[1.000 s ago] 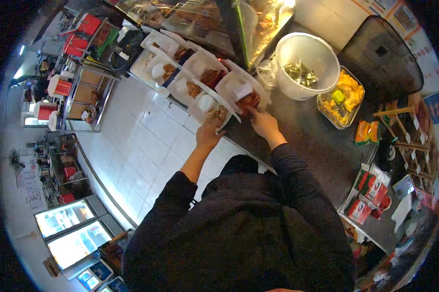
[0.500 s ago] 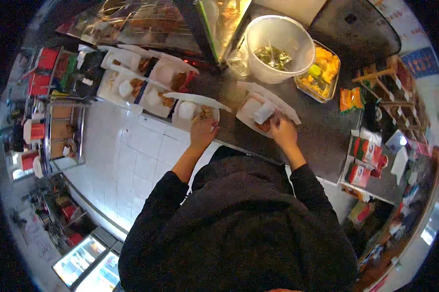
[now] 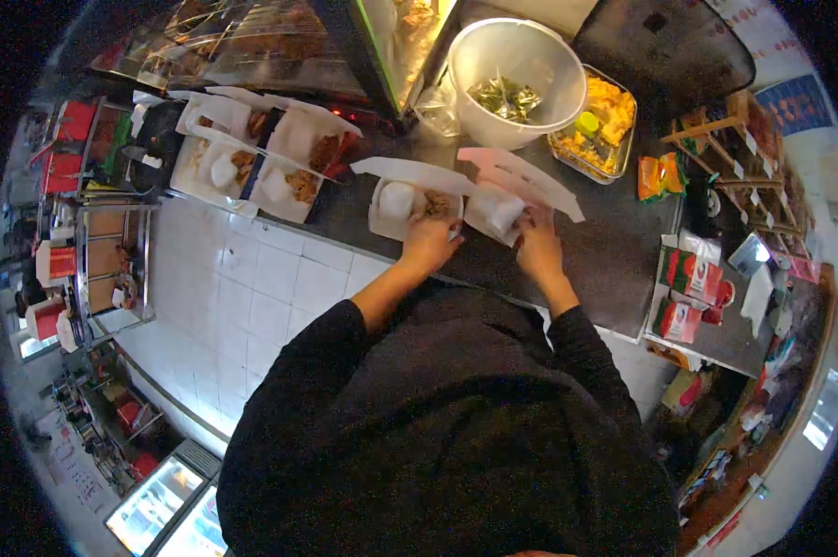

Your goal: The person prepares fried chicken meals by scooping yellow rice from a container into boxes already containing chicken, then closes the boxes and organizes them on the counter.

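Two open white paper food boxes stand side by side before me. The left food box (image 3: pixel 384 226) holds a white mound, which looks like wrapped rice (image 3: pixel 397 200), and brown fried food (image 3: pixel 436 204). My left hand (image 3: pixel 430 243) grips its near right edge, fingers bent over the rim. The right food box (image 3: pixel 479 221) contains another white packet (image 3: pixel 504 213), with its lid (image 3: pixel 530 184) raised behind. My right hand (image 3: pixel 539 246) is closed at this box's near right side. Its fingertips are close to the packet, and what lies under them is hidden.
Several more filled open boxes (image 3: pixel 289 176) stand to the left. Behind are a white bucket (image 3: pixel 519 111) with small packets and a metal tray (image 3: pixel 614 169) of yellow-orange food. An orange pouch (image 3: pixel 661 176), red cartons (image 3: pixel 681 320) and a wooden rack (image 3: pixel 734 153) are at the right.
My left hand has moved right with its food box, away from the other filled boxes and up against the right one. My right hand stays at its box.
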Demonstrator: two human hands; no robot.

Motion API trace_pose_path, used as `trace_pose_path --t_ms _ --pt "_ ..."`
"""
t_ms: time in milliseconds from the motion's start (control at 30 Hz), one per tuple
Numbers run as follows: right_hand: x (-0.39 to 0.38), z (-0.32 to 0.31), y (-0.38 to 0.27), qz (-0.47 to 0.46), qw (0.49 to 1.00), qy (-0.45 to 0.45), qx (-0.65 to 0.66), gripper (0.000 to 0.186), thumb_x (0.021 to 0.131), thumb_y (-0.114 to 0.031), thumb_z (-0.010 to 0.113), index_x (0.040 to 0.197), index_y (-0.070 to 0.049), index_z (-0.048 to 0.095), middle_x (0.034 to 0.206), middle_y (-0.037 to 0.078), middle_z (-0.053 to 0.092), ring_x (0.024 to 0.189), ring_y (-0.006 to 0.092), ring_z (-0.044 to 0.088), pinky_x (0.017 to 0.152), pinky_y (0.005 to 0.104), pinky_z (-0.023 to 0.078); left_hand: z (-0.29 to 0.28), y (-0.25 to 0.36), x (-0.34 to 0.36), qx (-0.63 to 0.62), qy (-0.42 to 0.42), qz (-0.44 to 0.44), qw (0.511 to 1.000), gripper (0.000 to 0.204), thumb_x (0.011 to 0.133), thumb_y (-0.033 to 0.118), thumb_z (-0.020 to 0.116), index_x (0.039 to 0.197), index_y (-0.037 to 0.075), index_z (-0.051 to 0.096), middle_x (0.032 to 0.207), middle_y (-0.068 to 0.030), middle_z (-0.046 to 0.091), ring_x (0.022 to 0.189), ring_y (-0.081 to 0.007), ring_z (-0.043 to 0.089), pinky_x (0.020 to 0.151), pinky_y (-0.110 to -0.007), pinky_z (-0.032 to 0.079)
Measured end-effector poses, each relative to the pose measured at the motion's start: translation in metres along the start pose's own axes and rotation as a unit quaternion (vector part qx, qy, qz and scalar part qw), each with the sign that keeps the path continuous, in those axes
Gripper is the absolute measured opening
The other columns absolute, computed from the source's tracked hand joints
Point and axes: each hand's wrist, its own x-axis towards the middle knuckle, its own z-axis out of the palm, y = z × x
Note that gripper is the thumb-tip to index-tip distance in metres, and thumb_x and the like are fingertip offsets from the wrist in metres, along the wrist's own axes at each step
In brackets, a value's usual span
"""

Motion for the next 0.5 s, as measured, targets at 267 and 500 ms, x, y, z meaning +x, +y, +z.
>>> trace_pose_path --t_ms 267,500 --pt "0.007 -0.091 -0.026 -0.1 0.986 -0.131 0.034 0.034 0.068 -0.004 0.071 0.101 -0.01 0.066 0.114 0.007 0.06 0.111 0.0309 0.055 0.085 0.0435 0.049 -0.072 0.089 -0.005 -0.17 -0.062 0.209 0.961 0.068 0.075 0.02 0.076 0.135 0.011 0.046 0.123 -0.0131 0.056 0.113 -0.0329 0.054 0.098 -0.039 0.043" --pt "0.004 -0.21 -0.025 0.06 0.899 -0.161 0.403 0.013 0.085 -0.008 0.065 0.095 -0.001 0.063 0.085 0.007 0.065 0.082 0.0147 0.062 0.074 0.0294 0.049 -0.051 0.138 -0.014 -0.655 -0.459 -0.031 0.599 0.063 0.084 0.01 0.068 0.139 0.0 0.038 0.139 -0.0148 0.048 0.122 -0.0212 0.051 0.106 -0.037 0.038"
